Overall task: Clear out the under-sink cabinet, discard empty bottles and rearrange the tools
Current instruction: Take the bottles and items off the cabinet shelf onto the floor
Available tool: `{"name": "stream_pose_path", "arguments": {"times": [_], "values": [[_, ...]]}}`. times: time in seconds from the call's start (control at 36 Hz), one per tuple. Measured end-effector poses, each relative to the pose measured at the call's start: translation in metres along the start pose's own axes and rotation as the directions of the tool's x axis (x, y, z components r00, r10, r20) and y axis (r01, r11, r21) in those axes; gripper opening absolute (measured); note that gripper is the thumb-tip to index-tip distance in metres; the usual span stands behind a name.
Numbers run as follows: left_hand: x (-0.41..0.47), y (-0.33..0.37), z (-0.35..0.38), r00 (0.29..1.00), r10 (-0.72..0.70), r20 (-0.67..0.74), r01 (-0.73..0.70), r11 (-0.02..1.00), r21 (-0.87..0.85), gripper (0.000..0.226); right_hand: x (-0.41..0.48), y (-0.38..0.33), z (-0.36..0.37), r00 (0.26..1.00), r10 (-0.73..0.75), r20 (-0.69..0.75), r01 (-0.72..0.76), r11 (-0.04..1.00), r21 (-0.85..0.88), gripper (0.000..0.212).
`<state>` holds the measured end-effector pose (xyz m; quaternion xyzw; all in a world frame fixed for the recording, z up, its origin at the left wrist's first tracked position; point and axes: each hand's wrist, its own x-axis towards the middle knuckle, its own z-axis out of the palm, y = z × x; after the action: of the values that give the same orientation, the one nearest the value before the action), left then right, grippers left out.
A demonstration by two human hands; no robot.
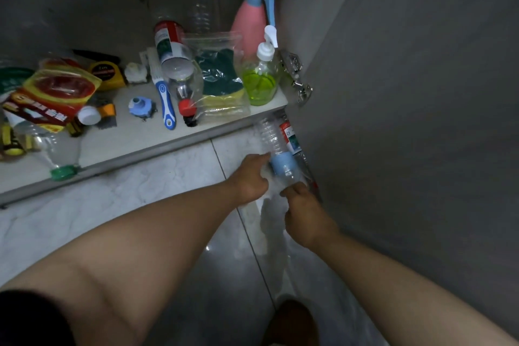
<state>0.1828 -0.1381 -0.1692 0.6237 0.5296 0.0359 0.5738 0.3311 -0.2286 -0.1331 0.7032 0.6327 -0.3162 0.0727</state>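
Seen from the head, a clear bottle (270, 136) with a blue label is held low over the floor (134, 205), just beside the grey cabinet door (393, 93) on the right, below the shelf (134, 146) edge. Its long axis runs far to near, slanting slightly right. The left hand (251, 177) grips it at the label; the right hand (304, 211) pinches its near end.

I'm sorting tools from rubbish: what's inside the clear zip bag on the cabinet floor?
The clear zip bag holds scouring sponges, dark green on yellow. A red-capped bottle lies across its left edge, hiding whatever is behind there.
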Motion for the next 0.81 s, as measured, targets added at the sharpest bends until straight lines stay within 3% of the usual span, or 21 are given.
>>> {"name": "stream_pose_path", "arguments": {"times": [0.22,0.33,0.44,0.58,0.72,0.81], "values": [[-0.072,0.002,-0.084,0.996,0.036,0.081,-0.068,0.898,0.435,0.048,-0.006,-0.038,-0.029,0.985,-0.163,0.059,0.165,0.986,-0.024,0.034],[-0.116,0.008,-0.142,0.999,0.037,0.039,-0.052,0.832,0.553,0.042,-0.009,-0.074,-0.056,0.956,-0.256,0.144,0.268,0.961,-0.068,0.034],[-0.146,0.003,-0.188,0.995,0.060,-0.076,-0.009,0.835,0.550,0.036,-0.005,-0.114,-0.081,0.940,-0.310,0.139,0.329,0.933,-0.146,0.033],[-0.174,-0.029,-0.226,0.947,0.157,-0.278,0.003,0.866,0.500,0.026,0.016,-0.179,-0.100,0.931,-0.364,0.034,0.366,0.924,-0.115,0.039],[-0.188,-0.068,-0.255,0.838,0.250,-0.485,0.041,0.858,0.513,0.027,0.047,-0.236,-0.104,0.928,-0.348,-0.131,0.339,0.937,-0.091,0.043],[-0.192,-0.086,-0.271,0.748,0.233,-0.621,0.074,0.902,0.426,0.031,0.070,-0.261,-0.104,0.936,-0.291,-0.196,0.267,0.954,-0.139,0.039]]}}
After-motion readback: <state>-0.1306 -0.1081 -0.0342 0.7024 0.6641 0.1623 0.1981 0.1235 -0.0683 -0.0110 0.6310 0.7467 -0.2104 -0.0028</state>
